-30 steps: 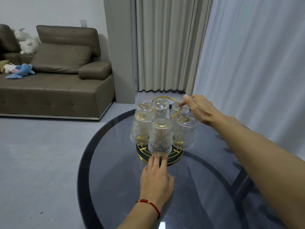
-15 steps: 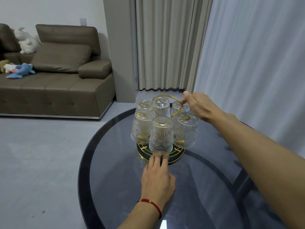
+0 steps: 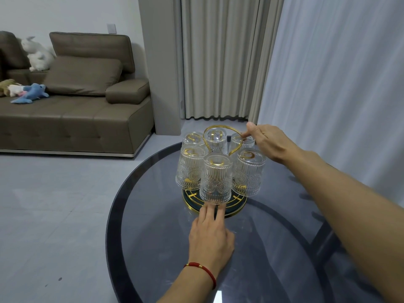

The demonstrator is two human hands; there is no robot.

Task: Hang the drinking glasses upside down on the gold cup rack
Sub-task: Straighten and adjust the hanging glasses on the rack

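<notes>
The gold cup rack stands on the round dark glass table, its round base dark with gold lines. Several ribbed clear drinking glasses hang upside down on it; the nearest glass faces me. A gold loop handle rises from the rack's middle. My right hand pinches the right side of that handle, above the back right glass. My left hand lies flat on the table, with its fingertips pressing on the front rim of the rack's base.
The table's near and right parts are bare glass over dark legs. A brown sofa with soft toys stands at the far left across a grey floor. Curtains hang behind the table and along the right.
My right hand has lifted slightly from the back right glass up onto the gold handle. The left hand and the glasses keep their places.
</notes>
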